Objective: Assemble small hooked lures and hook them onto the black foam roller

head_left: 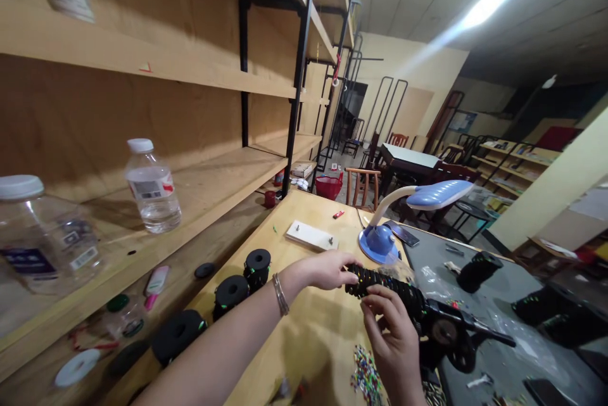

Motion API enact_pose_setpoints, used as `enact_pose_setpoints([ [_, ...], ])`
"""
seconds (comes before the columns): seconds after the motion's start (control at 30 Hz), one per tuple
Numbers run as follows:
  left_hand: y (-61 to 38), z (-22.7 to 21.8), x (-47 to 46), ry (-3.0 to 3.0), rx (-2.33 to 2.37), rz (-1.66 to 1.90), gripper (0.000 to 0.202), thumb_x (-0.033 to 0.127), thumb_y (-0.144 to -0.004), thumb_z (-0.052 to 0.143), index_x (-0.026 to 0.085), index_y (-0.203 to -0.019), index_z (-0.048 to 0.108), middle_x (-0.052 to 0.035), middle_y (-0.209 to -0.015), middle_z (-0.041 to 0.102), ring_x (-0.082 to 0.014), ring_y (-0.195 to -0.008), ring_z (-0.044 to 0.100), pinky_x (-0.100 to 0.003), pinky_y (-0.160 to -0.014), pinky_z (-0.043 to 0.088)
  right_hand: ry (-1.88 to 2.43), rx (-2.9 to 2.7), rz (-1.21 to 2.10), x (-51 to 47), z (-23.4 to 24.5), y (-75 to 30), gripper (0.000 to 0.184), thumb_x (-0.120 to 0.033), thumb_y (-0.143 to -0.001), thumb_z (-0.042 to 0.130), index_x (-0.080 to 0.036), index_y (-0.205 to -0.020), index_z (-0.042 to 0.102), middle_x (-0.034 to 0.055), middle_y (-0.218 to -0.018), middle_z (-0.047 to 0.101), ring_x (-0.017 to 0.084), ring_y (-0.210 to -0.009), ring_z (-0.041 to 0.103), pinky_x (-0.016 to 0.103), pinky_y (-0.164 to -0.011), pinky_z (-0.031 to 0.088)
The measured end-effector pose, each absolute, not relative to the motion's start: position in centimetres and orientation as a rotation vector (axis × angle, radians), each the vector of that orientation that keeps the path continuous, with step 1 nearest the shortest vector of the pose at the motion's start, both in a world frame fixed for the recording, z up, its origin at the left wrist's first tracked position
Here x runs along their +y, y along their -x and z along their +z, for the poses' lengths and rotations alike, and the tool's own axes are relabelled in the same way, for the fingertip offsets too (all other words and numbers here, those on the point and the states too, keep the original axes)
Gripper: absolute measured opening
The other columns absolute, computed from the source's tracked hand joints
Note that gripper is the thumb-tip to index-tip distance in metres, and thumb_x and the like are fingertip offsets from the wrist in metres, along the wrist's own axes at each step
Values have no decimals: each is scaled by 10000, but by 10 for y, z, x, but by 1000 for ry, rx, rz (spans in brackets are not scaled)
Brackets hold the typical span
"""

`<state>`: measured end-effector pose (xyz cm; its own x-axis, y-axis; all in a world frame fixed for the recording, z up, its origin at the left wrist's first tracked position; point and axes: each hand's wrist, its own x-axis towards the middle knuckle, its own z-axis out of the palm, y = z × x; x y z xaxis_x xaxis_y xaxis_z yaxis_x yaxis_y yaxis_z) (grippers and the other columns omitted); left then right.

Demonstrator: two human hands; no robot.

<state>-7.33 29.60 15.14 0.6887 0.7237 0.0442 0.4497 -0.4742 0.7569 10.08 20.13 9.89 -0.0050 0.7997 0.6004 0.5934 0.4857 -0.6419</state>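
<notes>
Head: left hand (327, 270) pinches black coil (387, 282); right hand (393, 333) curled, grip unclear; labels (152, 187) blurred.

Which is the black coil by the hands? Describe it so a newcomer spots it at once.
On the table, find the blue lamp. Just nearer the camera, between the left hand and the black machine, lies the coil. Unlike the black spools standing upright at left, it lies sideways, runs up to the machine and shows coloured specks.
</notes>
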Motion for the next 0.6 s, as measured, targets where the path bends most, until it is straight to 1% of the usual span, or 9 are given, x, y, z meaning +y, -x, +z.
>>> enact_pose_setpoints([
  [0.17,72,153,294,-2157,952,473,427,260,-826,569,133,-1233,603,-112,-1070,704,-223,-886,646,-305,-757,499,1199,-1699,136,211,91,-91,175,-306,-886,546,-200,-825,672,102,-994,601,161,-704,619,232,-523,504],
  [0.27,72,154,294,-2166,975,461,449,262,-827,564,123,-1253,588,-133,-1116,696,-243,-928,650,-327,-789,503,1205,-1683,117,213,86,-89,164,-309,-884,556,-197,-838,668,100,-983,601,149,-663,608,233,-508,502],
  [0.37,71,154,294,-2177,983,456,444,263,-833,557,123,-1253,586,-147,-1173,677,-259,-1008,639,-344,-854,494,1209,-1657,111,214,84,-90,180,-328,-883,562,-191,-841,672,111,-998,612,158,-676,618,238,-516,516],
  [0.43,71,154,294,-2184,991,454,440,271,-834,557,125,-1247,589,-149,-1193,669,-268,-1048,628,-351,-889,486,1210,-1654,104,215,84,-90,190,-341,-885,563,-192,-844,674,117,-1009,617,165,-696,625,237,-515,524],
  [0.6,71,152,295,-2190,1006,446,425,294,-832,567,156,-1232,593,-116,-1205,669,-257,-1047,635,-340,-891,492,1176,-1659,66,217,82,-90,179,-334,-880,584,-185,-848,679,115,-1006,620,157,-681,625,220,-475,522],
])
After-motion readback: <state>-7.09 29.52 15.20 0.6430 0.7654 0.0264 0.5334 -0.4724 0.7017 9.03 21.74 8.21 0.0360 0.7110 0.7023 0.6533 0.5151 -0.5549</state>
